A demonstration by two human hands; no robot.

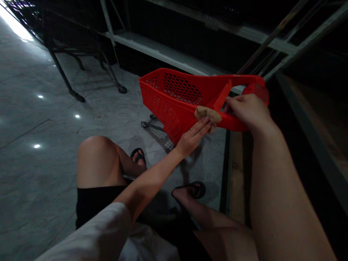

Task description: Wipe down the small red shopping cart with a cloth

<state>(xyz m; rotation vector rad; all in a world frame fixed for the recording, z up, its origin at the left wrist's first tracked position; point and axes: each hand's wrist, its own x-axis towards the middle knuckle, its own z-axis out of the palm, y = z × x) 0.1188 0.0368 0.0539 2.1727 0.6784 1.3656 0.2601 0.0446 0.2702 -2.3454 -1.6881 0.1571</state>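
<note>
A red plastic shopping cart [160,98] with perforated sides and dark wheeled legs stands on the floor in front of me. My left hand [191,138] presses a tan cloth [208,114] against the cart's near upper rim, close to the handle end. Its fingers lie over the cloth, which partly hides the rim. My right hand [248,108] is closed around the cart's red handle frame, with the thumb side toward the basket. Part of the handle is hidden behind that hand.
A metal shelf rack [152,50] runs behind the cart. A dark wire cart [73,47] with casters stands at the upper left. A wooden ledge [237,174] lies at the right. My feet in black sandals [198,189] rest below on the tiled floor [35,174].
</note>
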